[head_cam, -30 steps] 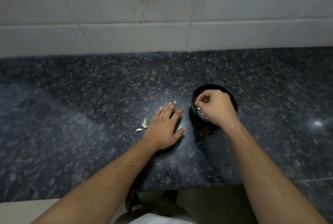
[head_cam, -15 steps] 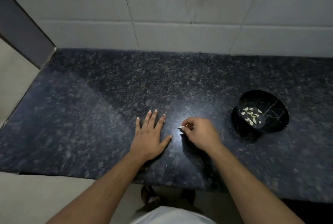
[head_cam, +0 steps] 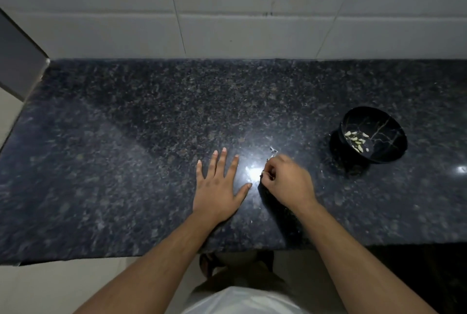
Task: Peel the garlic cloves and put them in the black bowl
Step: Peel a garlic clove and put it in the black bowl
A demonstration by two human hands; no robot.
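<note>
Garlic cloves: peeled, pale, lying in a loose cluster on the inner floor of the bowl, toward its left side. Count roughly ten; the smallest pieces are too small to number exactly.

Bowl: one, black with thin pale veining, standing upright on the desk at about 3 o'clock from the hands, well apart from them.

Skin scraps: two or three small pale bits on the desk, just beyond the right hand's knuckles, at about 12 o'clock from that hand.

Left hand: one, palm down and flat on the desk, fingers straight and spread, thumb out toward 3 o'clock. It holds nothing; released, resting on the stone.

Right hand: one, just beside the left thumb tip but not touching it. Fingers curled in, fingertips pinched together at the 9 o'clock side of the hand, low over the desk. A small dark speck shows at the fingertips; whether they pinch a clove, a bit of skin or nothing cannot be told, since the hand is blurred.

Desk: one, dark speckled granite, with a bright glare spot between the two hands.

Wall: white tiles behind the desk, at 12 o'clock, stained near the top.

Floor: pale, seen below the desk's near edge.
</note>
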